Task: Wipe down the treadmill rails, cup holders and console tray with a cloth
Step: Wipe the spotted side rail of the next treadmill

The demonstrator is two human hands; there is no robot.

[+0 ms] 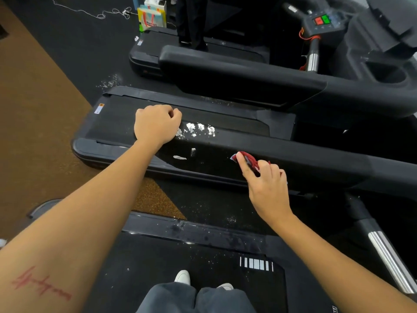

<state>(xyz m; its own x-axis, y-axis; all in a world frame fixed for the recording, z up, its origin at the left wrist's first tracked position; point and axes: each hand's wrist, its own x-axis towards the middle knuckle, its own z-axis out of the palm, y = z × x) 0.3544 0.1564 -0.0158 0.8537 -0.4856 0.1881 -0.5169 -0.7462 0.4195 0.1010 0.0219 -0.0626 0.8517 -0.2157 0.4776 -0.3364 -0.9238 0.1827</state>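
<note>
1. Right hand (267, 184) grips a bunched red cloth (248, 159); fingers curled round it, thumb along its near side. Cloth presses on the side face of the black rail (316, 159).
2. Left hand (156, 125) closed in a loose fist, knuckles up, resting at the left end of the same rail's top. Cannot tell if it holds anything.
3. White powder clumps (199, 128) sit on the rail top just right of the left hand. Two white smears (184, 155) lie lower on the rail's side face, left of the cloth and apart from it.
4. Rail runs from near left to far right, between the two hands.
5. Walking belt (112, 123) of the neighbouring treadmill lies beyond the rail.
6. Farther off, a second rail (237, 71) ends in a cup holder (385, 72) at far right; console buttons (322, 19), red and green, above it.
7. White specks scattered on the dark floor (214, 213) and near deck edge.
8. Person's grey trousers (196, 299) and white shoes (182, 276) at bottom centre.
</note>
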